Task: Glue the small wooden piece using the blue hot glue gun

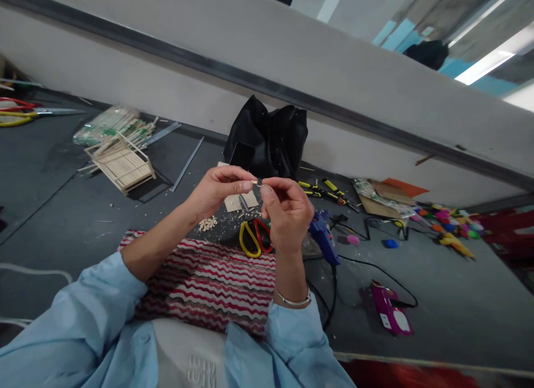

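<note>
The person holds both hands up in front of the chest, above the striped cloth (208, 282) that lies at the near edge of the grey floor (62, 221). Between the hands is a small stick piece (257, 183): very short, thin and pale like raw wood, and too small for me to see more. The left hand (217, 190) pinches one end of it between thumb and forefinger, and the other fingers are curled in. The right hand (287, 210), with a bracelet on the wrist, closes its fingertips on the other end. Just below the hands lie scissors (254, 237) with yellow and red handles, and beside them a little heap of wood bits (207, 224). A blue glue gun (321, 235) lies near the right hand, and a black bag (267, 137) stands at the far edge by the wall.
</note>
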### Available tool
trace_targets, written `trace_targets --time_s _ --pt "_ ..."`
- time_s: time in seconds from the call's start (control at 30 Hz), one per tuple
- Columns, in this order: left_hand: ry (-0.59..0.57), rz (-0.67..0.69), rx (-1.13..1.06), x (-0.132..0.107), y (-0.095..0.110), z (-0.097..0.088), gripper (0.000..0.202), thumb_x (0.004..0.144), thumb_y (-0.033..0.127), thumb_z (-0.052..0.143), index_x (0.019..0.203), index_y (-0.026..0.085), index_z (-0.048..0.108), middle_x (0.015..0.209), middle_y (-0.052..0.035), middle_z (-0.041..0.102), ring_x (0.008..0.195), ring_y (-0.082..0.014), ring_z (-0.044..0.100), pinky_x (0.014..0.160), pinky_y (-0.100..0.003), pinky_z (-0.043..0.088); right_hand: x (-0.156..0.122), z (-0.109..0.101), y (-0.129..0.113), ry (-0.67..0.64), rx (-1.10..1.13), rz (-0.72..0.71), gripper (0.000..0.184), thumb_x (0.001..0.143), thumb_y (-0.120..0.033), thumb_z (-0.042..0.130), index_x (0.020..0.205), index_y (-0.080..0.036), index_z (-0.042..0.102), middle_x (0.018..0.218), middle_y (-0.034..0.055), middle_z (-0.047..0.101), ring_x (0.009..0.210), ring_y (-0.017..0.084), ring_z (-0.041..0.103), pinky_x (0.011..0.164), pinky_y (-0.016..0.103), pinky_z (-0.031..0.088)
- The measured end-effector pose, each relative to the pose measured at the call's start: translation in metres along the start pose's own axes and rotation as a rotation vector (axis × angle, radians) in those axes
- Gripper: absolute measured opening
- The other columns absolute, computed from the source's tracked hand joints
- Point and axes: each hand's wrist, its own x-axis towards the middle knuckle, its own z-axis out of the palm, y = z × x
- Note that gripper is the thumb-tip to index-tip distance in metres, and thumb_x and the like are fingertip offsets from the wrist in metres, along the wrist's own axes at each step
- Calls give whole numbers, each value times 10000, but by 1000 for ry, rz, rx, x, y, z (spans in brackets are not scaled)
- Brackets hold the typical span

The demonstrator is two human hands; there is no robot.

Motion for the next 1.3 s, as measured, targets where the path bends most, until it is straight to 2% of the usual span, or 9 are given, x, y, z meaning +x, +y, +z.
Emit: trace_targets --time_s 0.1,0.2,0.33,0.7,0.87,1.17,1.3 --pt "-11 147 149 -1 2 -1 182 688 339 943 805 238 847 787 -22 772 743 -120 672 687 -247 523 2 1 0 -36 205 194 201 832 -409 791 854 -217 735 652 -49 611 471 63 463 408 198 370" --pt "-42 270 254 -1 2 -2 152 724 333 923 824 246 849 811 -33 783 781 -135 685 735 -270 539 4 1 -3 -108 378 366 246 771 -411 835 772 -205 702 573 -67 549 463 57 439 382 168 345" --pt "-84 337 280 0 2 -3 133 757 333 904 850 254 850 821 -35 793 783 -138 696 760 -286 551 6 1 -7 -178 479 476 281 722 -408 857 720 -199 670 567 -65 548 471 52 441 366 144 334" --pt "-123 411 384 1 -1 -6 108 783 332 885 875 283 857 811 -29 797 766 -140 702 732 -280 552 6 -1 -6 -195 439 456 277 721 -378 856 704 -201 644 516 -77 525 447 44 414 373 137 354" --pt "-102 379 392 0 -2 -6 134 781 382 882 863 278 856 806 -35 797 772 -152 709 734 -293 562 6 -1 -5 -204 438 445 283 721 -387 862 714 -204 647 518 -79 517 449 45 413 373 139 356" --pt "-116 382 380 0 -3 -7 118 792 363 875 867 274 855 817 -37 795 790 -155 708 753 -298 555 6 -1 -7 -204 457 447 268 716 -367 861 705 -199 654 522 -72 527 459 48 420 376 138 356" --pt "-135 351 413 0 0 -8 217 769 369 892 951 260 849 838 -38 779 816 -155 694 789 -297 552 6 -3 -8 -196 440 450 272 722 -377 848 706 -201 642 524 -73 529 448 45 410 375 140 351"
